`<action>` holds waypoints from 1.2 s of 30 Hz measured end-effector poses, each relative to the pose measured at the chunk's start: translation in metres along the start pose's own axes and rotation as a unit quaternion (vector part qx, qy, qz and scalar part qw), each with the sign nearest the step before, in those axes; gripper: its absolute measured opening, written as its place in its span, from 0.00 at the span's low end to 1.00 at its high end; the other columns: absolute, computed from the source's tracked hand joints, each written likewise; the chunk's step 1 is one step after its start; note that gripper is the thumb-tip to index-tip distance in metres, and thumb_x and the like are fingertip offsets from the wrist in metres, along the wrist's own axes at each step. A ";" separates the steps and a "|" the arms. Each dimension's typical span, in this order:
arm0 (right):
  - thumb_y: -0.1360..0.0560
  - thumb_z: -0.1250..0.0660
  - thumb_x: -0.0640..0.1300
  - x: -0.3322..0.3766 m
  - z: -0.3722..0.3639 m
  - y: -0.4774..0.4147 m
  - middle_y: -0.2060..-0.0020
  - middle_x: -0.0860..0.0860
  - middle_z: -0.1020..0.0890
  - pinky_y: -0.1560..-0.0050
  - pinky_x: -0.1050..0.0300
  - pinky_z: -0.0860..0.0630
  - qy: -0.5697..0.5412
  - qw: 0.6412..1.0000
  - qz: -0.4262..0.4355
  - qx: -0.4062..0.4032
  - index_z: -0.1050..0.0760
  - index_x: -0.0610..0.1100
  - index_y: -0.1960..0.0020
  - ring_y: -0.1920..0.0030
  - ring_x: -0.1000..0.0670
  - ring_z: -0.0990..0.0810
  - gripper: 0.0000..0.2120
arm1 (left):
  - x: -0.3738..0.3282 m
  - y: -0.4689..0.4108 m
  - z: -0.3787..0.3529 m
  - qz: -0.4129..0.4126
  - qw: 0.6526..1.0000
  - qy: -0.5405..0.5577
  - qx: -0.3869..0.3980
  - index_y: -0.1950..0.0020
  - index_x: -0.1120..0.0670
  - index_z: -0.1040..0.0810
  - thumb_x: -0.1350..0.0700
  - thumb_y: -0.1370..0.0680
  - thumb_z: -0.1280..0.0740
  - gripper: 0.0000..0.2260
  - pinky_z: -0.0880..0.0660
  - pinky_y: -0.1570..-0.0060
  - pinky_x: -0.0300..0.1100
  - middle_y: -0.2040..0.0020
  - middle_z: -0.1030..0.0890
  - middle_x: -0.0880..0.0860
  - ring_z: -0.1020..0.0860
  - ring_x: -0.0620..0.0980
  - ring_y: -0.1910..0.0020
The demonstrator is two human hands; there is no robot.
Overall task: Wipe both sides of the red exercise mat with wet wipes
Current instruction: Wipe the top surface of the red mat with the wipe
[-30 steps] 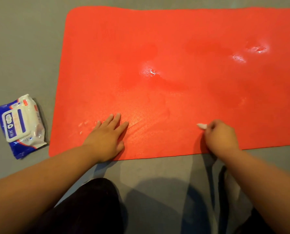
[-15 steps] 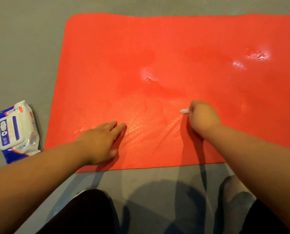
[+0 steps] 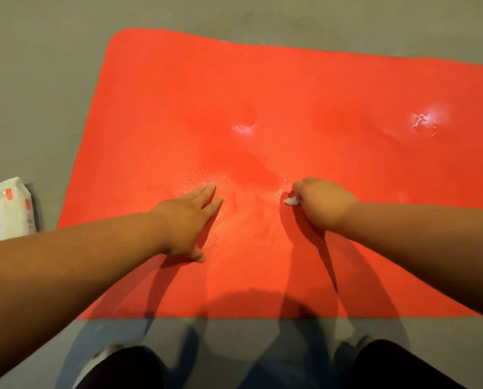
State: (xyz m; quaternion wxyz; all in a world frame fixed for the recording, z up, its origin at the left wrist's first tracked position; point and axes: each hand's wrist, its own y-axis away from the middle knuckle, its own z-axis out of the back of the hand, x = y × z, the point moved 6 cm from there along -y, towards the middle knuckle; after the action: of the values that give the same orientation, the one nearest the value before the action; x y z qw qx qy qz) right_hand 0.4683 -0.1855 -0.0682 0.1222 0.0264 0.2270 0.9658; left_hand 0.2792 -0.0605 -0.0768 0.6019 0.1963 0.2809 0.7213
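Note:
The red exercise mat (image 3: 304, 88) lies flat on the grey floor and fills most of the view, with damp shiny patches on it. My left hand (image 3: 188, 217) presses flat on the mat with straight fingers, left of centre. My right hand (image 3: 320, 202) is curled round a small white wet wipe (image 3: 290, 201), which pokes out at its left side and touches the mat.
The pack of wet wipes (image 3: 5, 210), white and blue, lies on the grey floor (image 3: 38, 80) at the left edge, partly cut off. My dark-clothed knees (image 3: 122, 369) are at the bottom, just in front of the mat's near edge.
Both hands have moved farther onto the mat, away from its near edge. The right hand slid the wipe forward and to the left. The view has shifted over the mat.

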 end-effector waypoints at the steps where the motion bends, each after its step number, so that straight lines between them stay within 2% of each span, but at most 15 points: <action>1: 0.20 0.42 0.47 0.014 -0.001 0.010 0.46 0.46 0.24 0.49 0.52 0.29 -0.003 0.998 0.053 0.027 0.27 0.47 0.44 0.44 0.42 0.24 0.08 | 0.000 0.001 0.000 0.001 1.000 0.010 0.001 0.22 0.56 0.64 0.35 0.32 0.29 0.56 0.52 0.26 0.43 0.23 0.66 0.58 0.60 0.54 0.23; 3: 0.20 0.43 0.48 0.064 -0.015 0.047 0.44 0.47 0.25 0.47 0.52 0.30 -0.059 0.975 0.181 0.110 0.28 0.47 0.42 0.43 0.44 0.24 0.10 | -0.001 0.004 0.001 0.003 1.000 0.023 0.003 0.22 0.56 0.64 0.36 0.32 0.29 0.55 0.52 0.26 0.42 0.23 0.67 0.57 0.60 0.53 0.23; 5: 0.20 0.43 0.47 0.092 -0.026 0.077 0.43 0.48 0.25 0.47 0.53 0.31 -0.119 0.961 0.215 0.123 0.28 0.47 0.43 0.42 0.45 0.25 0.09 | -0.004 0.004 0.003 0.000 1.000 0.025 0.010 0.22 0.56 0.64 0.37 0.31 0.29 0.55 0.51 0.27 0.41 0.23 0.67 0.57 0.61 0.53 0.23; 6: 0.20 0.42 0.46 0.082 -0.022 0.070 0.44 0.49 0.24 0.48 0.54 0.32 -0.154 0.971 0.173 0.063 0.27 0.47 0.44 0.43 0.45 0.24 0.08 | -0.004 0.002 0.004 -0.002 1.000 0.020 0.012 0.22 0.56 0.64 0.37 0.31 0.29 0.55 0.49 0.27 0.42 0.23 0.67 0.57 0.61 0.52 0.23; 8: 0.22 0.41 0.41 0.028 -0.014 0.033 0.47 0.46 0.22 0.53 0.54 0.32 -0.197 0.979 -0.002 -0.047 0.26 0.45 0.48 0.45 0.42 0.23 0.06 | -0.001 0.000 0.005 -0.006 1.000 0.010 0.024 0.22 0.55 0.64 0.38 0.31 0.28 0.54 0.47 0.27 0.42 0.23 0.67 0.55 0.60 0.51 0.23; 10: 0.24 0.41 0.37 -0.037 -0.003 0.003 0.50 0.40 0.21 0.56 0.53 0.33 -0.214 0.955 -0.173 -0.113 0.26 0.40 0.52 0.49 0.39 0.23 0.05 | 0.003 0.001 0.006 -0.013 0.999 -0.005 0.042 0.22 0.54 0.64 0.39 0.31 0.28 0.54 0.46 0.28 0.42 0.23 0.67 0.55 0.59 0.51 0.23; 12: 0.25 0.40 0.36 -0.053 0.004 -0.012 0.50 0.38 0.21 0.55 0.50 0.30 -0.189 0.953 -0.204 -0.117 0.26 0.38 0.52 0.50 0.38 0.23 0.05 | 0.005 0.007 0.005 -0.020 0.997 -0.050 0.060 0.22 0.55 0.64 0.41 0.30 0.29 0.53 0.48 0.27 0.43 0.23 0.66 0.57 0.59 0.54 0.22; 15: 0.24 0.42 0.36 0.012 -0.008 -0.002 0.48 0.41 0.24 0.51 0.49 0.29 -0.186 0.970 -0.113 -0.104 0.27 0.40 0.48 0.47 0.39 0.23 0.08 | 0.013 0.015 0.003 -0.001 0.987 -0.141 0.081 0.23 0.54 0.65 0.40 0.29 0.30 0.52 0.48 0.26 0.52 0.23 0.64 0.63 0.58 0.63 0.24; 19: 0.24 0.42 0.37 0.119 -0.028 0.029 0.47 0.45 0.26 0.49 0.50 0.26 -0.205 0.971 0.112 -0.046 0.29 0.44 0.43 0.47 0.42 0.23 0.10 | 0.021 0.018 0.002 0.040 0.983 -0.125 0.130 0.23 0.52 0.66 0.39 0.30 0.29 0.54 0.40 0.29 0.58 0.23 0.64 0.61 0.54 0.64 0.24; 21: 0.23 0.42 0.38 0.101 -0.019 0.016 0.47 0.46 0.24 0.53 0.53 0.28 -0.211 0.972 0.081 -0.061 0.29 0.45 0.45 0.47 0.43 0.22 0.09 | 0.016 0.018 0.001 0.053 0.985 -0.103 0.128 0.23 0.53 0.66 0.39 0.32 0.27 0.55 0.38 0.29 0.57 0.23 0.65 0.62 0.53 0.64 0.24; 23: 0.24 0.40 0.37 0.054 -0.010 -0.003 0.48 0.47 0.22 0.57 0.57 0.34 -0.195 0.976 -0.008 -0.091 0.28 0.44 0.49 0.47 0.44 0.22 0.06 | 0.010 0.019 -0.003 0.068 0.988 -0.076 0.118 0.23 0.54 0.65 0.39 0.33 0.27 0.57 0.39 0.29 0.56 0.23 0.65 0.62 0.54 0.65 0.24; 25: 0.25 0.37 0.37 0.021 0.002 -0.015 0.49 0.47 0.23 0.57 0.57 0.33 -0.128 0.986 -0.046 -0.092 0.27 0.45 0.50 0.47 0.44 0.22 0.05 | 0.006 0.021 -0.008 0.086 0.989 -0.043 0.116 0.23 0.55 0.65 0.38 0.33 0.26 0.57 0.41 0.28 0.54 0.23 0.65 0.62 0.54 0.65 0.24; 29: 0.23 0.40 0.40 0.076 -0.003 0.000 0.47 0.45 0.23 0.49 0.53 0.28 -0.104 0.991 0.069 -0.045 0.26 0.43 0.46 0.45 0.43 0.23 0.08 | -0.001 0.023 -0.009 0.077 0.993 -0.022 0.081 0.23 0.56 0.64 0.37 0.32 0.28 0.56 0.49 0.26 0.50 0.23 0.64 0.62 0.58 0.61 0.23; 33: 0.19 0.44 0.45 0.147 -0.016 0.045 0.45 0.45 0.24 0.46 0.51 0.30 -0.161 0.957 0.242 0.011 0.26 0.43 0.43 0.43 0.43 0.26 0.11 | -0.007 0.020 -0.001 0.039 0.999 -0.008 0.028 0.22 0.57 0.62 0.35 0.31 0.30 0.54 0.52 0.24 0.50 0.23 0.64 0.60 0.62 0.58 0.23; 36: 0.21 0.41 0.43 0.086 -0.008 0.021 0.49 0.47 0.24 0.51 0.53 0.31 -0.171 0.976 0.122 -0.055 0.26 0.45 0.49 0.45 0.44 0.25 0.06 | -0.012 0.008 0.001 0.032 0.999 0.006 -0.002 0.22 0.57 0.62 0.33 0.32 0.31 0.56 0.58 0.25 0.49 0.23 0.67 0.59 0.65 0.56 0.24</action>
State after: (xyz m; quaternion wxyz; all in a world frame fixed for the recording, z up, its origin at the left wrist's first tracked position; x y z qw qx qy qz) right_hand 0.3796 -0.1864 -0.0663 0.0420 0.2115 0.1445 0.9657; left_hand 0.2759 -0.0734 -0.0700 0.5774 0.2001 0.2768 0.7416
